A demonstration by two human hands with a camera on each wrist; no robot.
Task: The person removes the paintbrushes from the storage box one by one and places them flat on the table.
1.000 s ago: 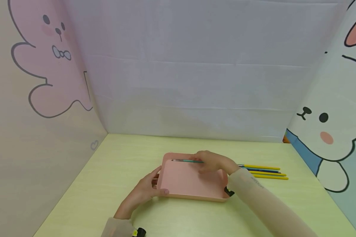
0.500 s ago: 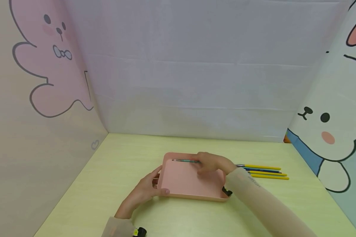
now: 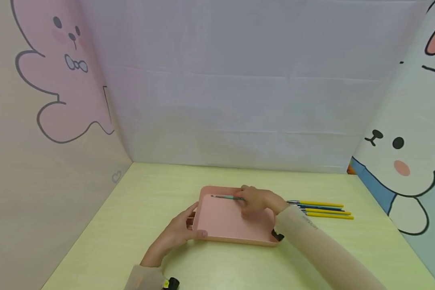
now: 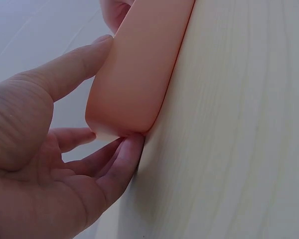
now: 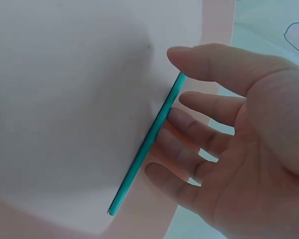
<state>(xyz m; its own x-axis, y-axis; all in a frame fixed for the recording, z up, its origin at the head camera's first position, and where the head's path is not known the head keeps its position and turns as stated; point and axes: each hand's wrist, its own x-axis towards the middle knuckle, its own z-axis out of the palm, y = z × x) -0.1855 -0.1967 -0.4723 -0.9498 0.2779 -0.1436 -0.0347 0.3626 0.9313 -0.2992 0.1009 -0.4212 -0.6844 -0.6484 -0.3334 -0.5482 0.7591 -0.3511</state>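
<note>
A pink rectangular tray [image 3: 221,223] sits on the table. My left hand [image 3: 175,231] grips its left end, thumb on the near rim and fingers at the side; in the left wrist view the fingertips meet the lower edge of the tray [image 4: 139,64]. My right hand [image 3: 255,199] is inside the tray near the far wall. Under it lies a paintbrush [image 3: 226,197] with a teal handle, its tip pointing left. In the right wrist view, the fingers of my right hand [image 5: 229,129] are spread loosely beside the paintbrush handle [image 5: 147,144], the thumb close to it.
Several paintbrushes [image 3: 326,210] with yellow and blue handles lie right of the tray, partly behind my right sleeve [image 3: 311,237]. Fabric panels with cartoon animals enclose the pale table [image 3: 159,181] at the back and sides.
My right hand has shifted slightly left over the tray. The paintbrush in the tray stays in nearly the same place, and my left hand keeps its grip.
</note>
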